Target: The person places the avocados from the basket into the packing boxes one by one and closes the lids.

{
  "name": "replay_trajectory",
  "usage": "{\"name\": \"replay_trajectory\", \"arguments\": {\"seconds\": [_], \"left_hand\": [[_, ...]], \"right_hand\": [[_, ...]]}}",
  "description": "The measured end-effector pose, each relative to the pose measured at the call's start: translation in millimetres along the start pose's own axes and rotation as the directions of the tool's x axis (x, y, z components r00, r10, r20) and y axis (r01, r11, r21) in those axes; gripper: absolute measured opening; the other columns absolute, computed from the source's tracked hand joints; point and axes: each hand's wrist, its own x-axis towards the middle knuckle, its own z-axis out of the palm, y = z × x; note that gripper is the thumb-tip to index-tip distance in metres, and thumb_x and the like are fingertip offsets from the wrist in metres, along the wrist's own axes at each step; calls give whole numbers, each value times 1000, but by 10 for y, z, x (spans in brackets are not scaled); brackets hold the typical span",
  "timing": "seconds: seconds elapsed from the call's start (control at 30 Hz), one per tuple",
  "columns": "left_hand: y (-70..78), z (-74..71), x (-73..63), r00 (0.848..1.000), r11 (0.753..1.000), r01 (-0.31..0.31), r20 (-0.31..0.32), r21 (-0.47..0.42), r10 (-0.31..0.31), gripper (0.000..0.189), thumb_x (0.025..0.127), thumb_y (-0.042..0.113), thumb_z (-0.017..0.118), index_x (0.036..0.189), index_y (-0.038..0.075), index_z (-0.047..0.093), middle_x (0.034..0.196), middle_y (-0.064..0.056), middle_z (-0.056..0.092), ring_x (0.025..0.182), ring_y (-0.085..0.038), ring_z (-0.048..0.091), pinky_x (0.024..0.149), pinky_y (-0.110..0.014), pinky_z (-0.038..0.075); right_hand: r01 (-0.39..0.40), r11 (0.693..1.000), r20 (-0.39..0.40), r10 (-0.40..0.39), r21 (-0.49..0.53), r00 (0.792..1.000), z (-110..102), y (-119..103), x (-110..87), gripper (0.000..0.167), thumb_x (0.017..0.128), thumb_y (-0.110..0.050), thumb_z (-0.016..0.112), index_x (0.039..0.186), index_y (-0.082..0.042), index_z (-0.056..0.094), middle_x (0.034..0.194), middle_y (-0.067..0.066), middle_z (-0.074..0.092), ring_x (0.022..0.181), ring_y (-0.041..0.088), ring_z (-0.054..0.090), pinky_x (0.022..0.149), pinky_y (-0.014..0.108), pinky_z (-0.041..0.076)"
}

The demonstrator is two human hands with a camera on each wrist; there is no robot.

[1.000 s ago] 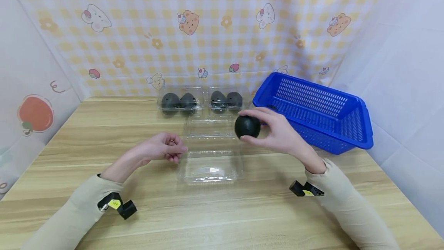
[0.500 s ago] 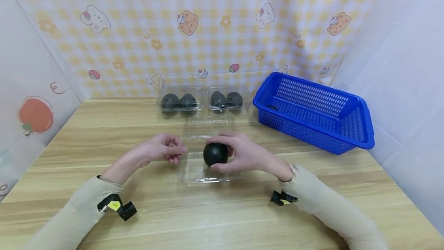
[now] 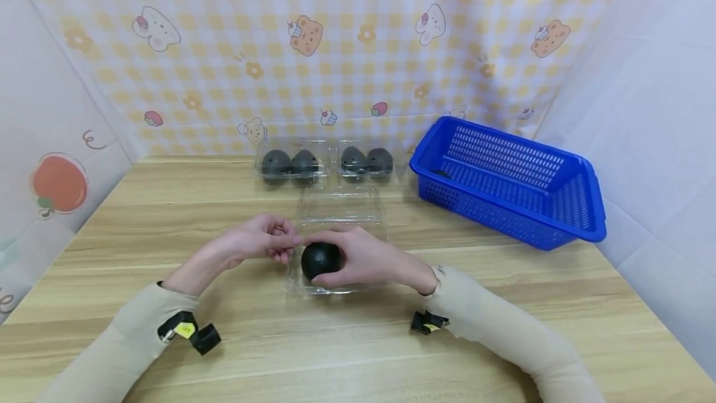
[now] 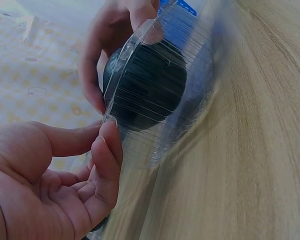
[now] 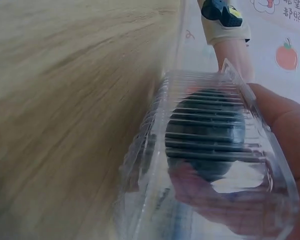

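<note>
A dark, smooth avocado (image 3: 319,261) is gripped between the thumb and fingers of my right hand (image 3: 370,258). It is low inside the left part of a clear plastic clamshell box (image 3: 331,291), whose lid (image 3: 341,203) lies folded back. My left hand (image 3: 267,241) pinches the box's left rim between thumb and forefinger, as the left wrist view shows. Through the ridged wall, the avocado (image 4: 150,87) appears in the left wrist view. The right wrist view shows the avocado (image 5: 205,130) through the other side, with fingers partly hidden behind the plastic.
Two closed clear boxes, a left one (image 3: 293,145) and a right one (image 3: 369,145), stand at the back, each with dark avocados inside. A blue perforated basket (image 3: 486,204) is at the right, with a dark thing (image 3: 442,173) low inside. A patterned curtain hangs behind the table.
My right hand has carried the avocado leftward and down from beside the basket into the open box. My left hand has stayed at the box's left rim.
</note>
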Motion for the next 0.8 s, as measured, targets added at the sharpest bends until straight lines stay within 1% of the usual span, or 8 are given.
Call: {"name": "replay_trajectory", "arguments": {"seconds": [0.2, 0.33, 0.4, 0.47, 0.6, 0.7, 0.77, 0.8], "left_hand": [[1, 10, 1, 1000, 1000, -8, 0, -5, 8, 14, 101, 9, 62, 97, -2, 56, 77, -6, 64, 67, -12, 64, 63, -22, 54], [6, 12, -8, 1000, 1000, -4, -4, -9, 4, 14, 101, 9, 62, 97, -3, 56, 77, -6, 64, 67, -12, 64, 62, -22, 54], [4, 12, -12, 1000, 1000, -2, -4, -11, 2, 14, 101, 10, 62, 97, -2, 56, 77, -6, 64, 67, -12, 64, 63, -22, 54], [1, 13, -14, 1000, 1000, -2, -2, -10, 2, 14, 101, 10, 61, 96, -2, 56, 77, -6, 64, 67, -12, 64, 63, -22, 53], [1, 14, -15, 1000, 1000, -3, -1, -8, 3, 14, 102, 10, 61, 96, -1, 56, 78, -6, 64, 68, -12, 64, 63, -22, 54], [3, 10, -11, 1000, 1000, 0, -2, -11, 0, 13, 101, 10, 61, 96, -1, 56, 78, -7, 64, 68, -12, 64, 63, -22, 54], [3, 7, -8, 1000, 1000, 1, -1, -13, -1, 14, 101, 10, 62, 96, -1, 55, 79, -7, 64, 67, -12, 64, 63, -22, 54], [3, 6, -7, 1000, 1000, 3, -1, -13, -3, 14, 101, 10, 62, 96, -1, 55, 79, -7, 64, 67, -12, 64, 63, -22, 54]], "right_hand": [[-18, 1000, 46, 17, 17, 999, 34, 3, 32, 63, 90, -39, 77, 145, -17, 55, 129, 2, 64, 101, 8, 61, 85, 21, 51], [-60, 998, 63, 58, 31, 996, 29, 8, 34, 68, 90, -43, 77, 148, -19, 51, 125, 1, 65, 93, 9, 61, 83, 22, 51], [-89, 995, 71, 86, 34, 994, 18, 4, 32, 71, 90, -44, 76, 151, -21, 47, 118, 0, 65, 88, 9, 60, 82, 23, 50], [-115, 993, 80, 112, 38, 991, 1, 1, 26, 75, 90, -45, 75, 154, -22, 42, 101, 0, 64, 77, 9, 56, 76, 24, 48], [-142, 989, 95, 137, 49, 986, -56, 1, 13, 78, 92, -44, 73, 157, -22, 36, 70, -1, 49, 60, 7, 45, 67, 23, 42], [-157, 986, 94, 152, 50, 984, -124, -3, 5, 78, 92, -44, 73, 157, -21, 35, 61, -4, 41, 54, 6, 37, 62, 26, 38], [-174, 984, 91, 169, 47, 981, -177, -6, -1, 78, 93, -44, 72, 157, -20, 35, 59, -3, 44, 56, 5, 43, 67, 26, 44], [-177, 983, 84, 173, 50, 981, -203, -8, -6, 77, 93, -42, 72, 157, -19, 35, 64, -2, 53, 61, 5, 51, 71, 27, 48]]}}
